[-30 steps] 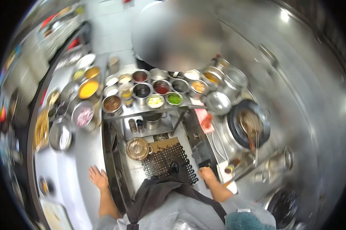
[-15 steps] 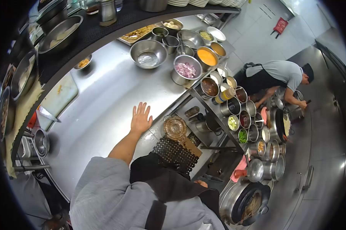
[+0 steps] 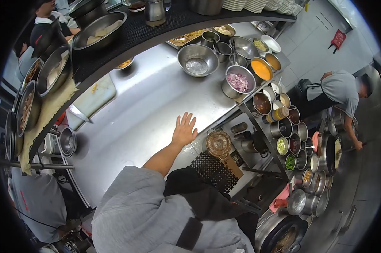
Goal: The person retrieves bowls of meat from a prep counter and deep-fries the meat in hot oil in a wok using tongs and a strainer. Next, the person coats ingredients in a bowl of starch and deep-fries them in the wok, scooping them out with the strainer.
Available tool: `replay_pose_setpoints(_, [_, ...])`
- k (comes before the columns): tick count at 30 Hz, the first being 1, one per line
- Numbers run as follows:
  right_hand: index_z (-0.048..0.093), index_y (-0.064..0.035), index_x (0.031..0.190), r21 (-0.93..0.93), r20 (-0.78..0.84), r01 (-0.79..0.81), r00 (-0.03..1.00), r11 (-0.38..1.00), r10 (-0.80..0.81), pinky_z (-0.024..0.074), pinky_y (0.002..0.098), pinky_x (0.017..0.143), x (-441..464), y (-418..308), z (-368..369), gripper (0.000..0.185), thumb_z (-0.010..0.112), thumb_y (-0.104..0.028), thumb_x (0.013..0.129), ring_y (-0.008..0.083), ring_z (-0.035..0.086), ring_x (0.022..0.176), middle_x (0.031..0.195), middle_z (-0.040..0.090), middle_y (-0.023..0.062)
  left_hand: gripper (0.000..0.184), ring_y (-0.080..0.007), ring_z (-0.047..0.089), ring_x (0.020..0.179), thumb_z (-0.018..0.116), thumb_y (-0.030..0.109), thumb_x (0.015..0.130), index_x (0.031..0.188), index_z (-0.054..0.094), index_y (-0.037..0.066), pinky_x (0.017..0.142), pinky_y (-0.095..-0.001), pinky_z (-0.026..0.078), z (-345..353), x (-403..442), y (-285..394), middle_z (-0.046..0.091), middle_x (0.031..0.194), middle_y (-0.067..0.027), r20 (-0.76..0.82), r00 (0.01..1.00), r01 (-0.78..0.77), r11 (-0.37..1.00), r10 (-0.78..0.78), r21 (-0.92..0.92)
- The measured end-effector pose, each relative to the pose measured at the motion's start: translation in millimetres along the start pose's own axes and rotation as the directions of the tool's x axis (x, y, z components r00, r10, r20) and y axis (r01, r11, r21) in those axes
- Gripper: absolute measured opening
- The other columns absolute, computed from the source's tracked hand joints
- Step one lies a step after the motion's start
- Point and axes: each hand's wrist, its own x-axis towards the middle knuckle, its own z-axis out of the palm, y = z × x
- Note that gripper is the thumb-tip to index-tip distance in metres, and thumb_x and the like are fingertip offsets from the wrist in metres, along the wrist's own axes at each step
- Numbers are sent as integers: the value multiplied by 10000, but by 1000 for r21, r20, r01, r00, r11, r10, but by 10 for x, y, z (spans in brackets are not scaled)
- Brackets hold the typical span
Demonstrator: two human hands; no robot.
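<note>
My left hand (image 3: pixel 184 130) rests palm down on the edge of the steel counter (image 3: pixel 140 114), fingers spread, holding nothing. Beyond it on the counter stand a wide steel bowl (image 3: pixel 197 60) and a pot of sliced purple onion (image 3: pixel 238 82). A pot of orange liquid (image 3: pixel 261 69) is behind the onion. To the left lie a white cutting board (image 3: pixel 93 99) and a knife (image 3: pixel 79 113). My right hand is out of sight, beyond my body and apron.
A dark shelf (image 3: pixel 178 25) with bowls and plates crosses above the counter. Sauce pots (image 3: pixel 262 103) line a rack at right, near a wok (image 3: pixel 287 236). A co-worker (image 3: pixel 336 92) stands at the far stove. Other people are at left.
My view has turned left from the stove to the counter. The co-worker has come into view. My right hand has gone out of view; my left hand stays spread on the counter edge.
</note>
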Motion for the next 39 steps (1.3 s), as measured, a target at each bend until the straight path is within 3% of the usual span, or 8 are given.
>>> replay_pose_setpoints(2, [703,-64,821,22,11,-9,1000,1000,8,514,361,665,-1,-54,-32,223,653,-278,786,280,668,684,710,668,145,541,-304,182,1388,445,359,883,1336,425,64,1118,-514,127,-24,13,5,316,1438,-155,103,995,17,1000,-19,19])
replay_pose_setpoints(6, [702,-59,816,-36,-13,35,999,999,-36,514,374,666,126,151,23,200,646,-248,787,283,668,692,716,668,147,531,-302,171,1391,437,357,890,1332,426,65,1118,-513,123,5,18,5,306,1443,-151,118,993,22,999,-25,31])
replay_pose_setpoints(9, [699,-46,828,18,-41,-75,996,997,76,513,377,678,27,-150,-241,200,645,-233,783,291,667,705,722,666,156,519,-317,227,1367,482,328,863,1298,456,45,1104,-519,163,14,9,9,344,1411,-164,50,999,5,1000,-6,16])
replay_pose_setpoints(12, [695,-45,848,-29,-46,5,999,1000,-6,511,380,694,86,-72,-210,187,644,-213,784,304,666,723,736,664,167,523,-311,216,1371,480,329,865,1304,448,47,1105,-516,161,31,11,6,336,1416,-160,69,998,10,1000,-12,30])
replay_pose_setpoints(18, [685,-25,856,-11,30,-37,999,999,37,508,380,695,34,-161,-250,183,643,-191,790,315,665,736,762,666,181,515,-312,217,1368,482,325,864,1296,453,46,1104,-515,163,35,6,-3,340,1410,-162,50,999,6,1000,-6,12])
replay_pose_setpoints(25, [685,-21,859,67,-13,-84,996,994,85,507,367,686,-120,-211,-293,177,645,-182,795,303,670,728,741,662,185,527,-299,187,1383,440,348,885,1328,426,65,1115,-511,130,17,10,5,317,1431,-147,109,994,14,999,-17,35])
replay_pose_setpoints(30, [690,-30,858,18,-23,-68,997,997,69,509,365,692,-129,-44,-160,173,644,-184,794,300,673,729,754,667,181,503,-322,248,1351,489,308,864,1291,452,45,1095,-525,177,1,8,21,360,1384,-170,27,1000,-7,1000,7,13])
replay_pose_setpoints(39, [701,-47,856,38,-3,-43,999,998,44,513,357,703,-115,77,-145,214,655,-242,779,295,676,732,748,671,169,532,-313,203,1380,437,353,889,1330,419,56,1113,-515,145,31,-5,-17,320,1436,-157,86,996,16,999,-21,52])
